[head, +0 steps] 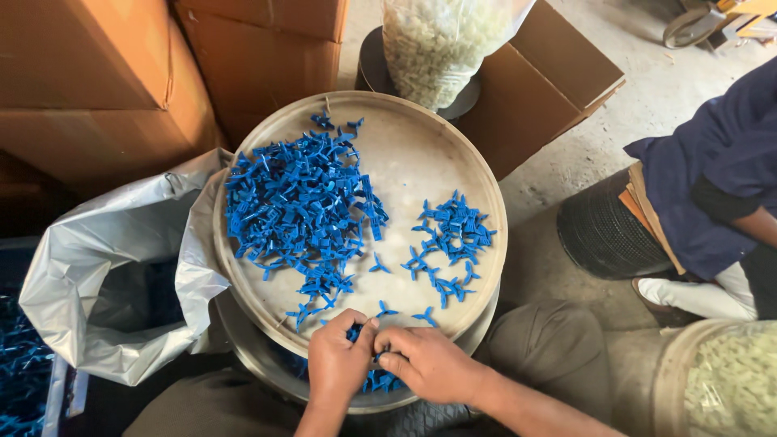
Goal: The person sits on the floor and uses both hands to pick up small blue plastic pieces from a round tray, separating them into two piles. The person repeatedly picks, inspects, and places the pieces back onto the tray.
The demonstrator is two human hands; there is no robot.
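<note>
Blue plastic bits everywhere on this one. Both hands sit at the near edge of a round tray [486,190], pale and scuffed, and they're bunched together over a handful of blue plastic pieces [374,379] right at the rim. Left hand [338,362] has its fingers curled shut around some of those pieces, thumb and fingertips pinched in. Right hand [429,364] is pressed up against it, fingers closed onto the same little clump (can't tell exactly which piece each hand has, they overlap too much).

Further up the tray there's a big pile [299,202] of the same blue pieces on the left half and a smaller pile [449,235] on the right half, well apart from each other, with a few loose ones scattered between them and the hands.

Left of the tray, touching its edge, a grey plastic bag [105,275] hangs open. Cardboard boxes [89,81] are stacked behind it. Past the far rim stands a clear bag of white pieces [437,44]. Over on the right another person in a dark blue top [712,162] sits beside a black ribbed tub [603,235], hands not on the tray. Bottom right corner shows a container of pale pieces [728,384].
</note>
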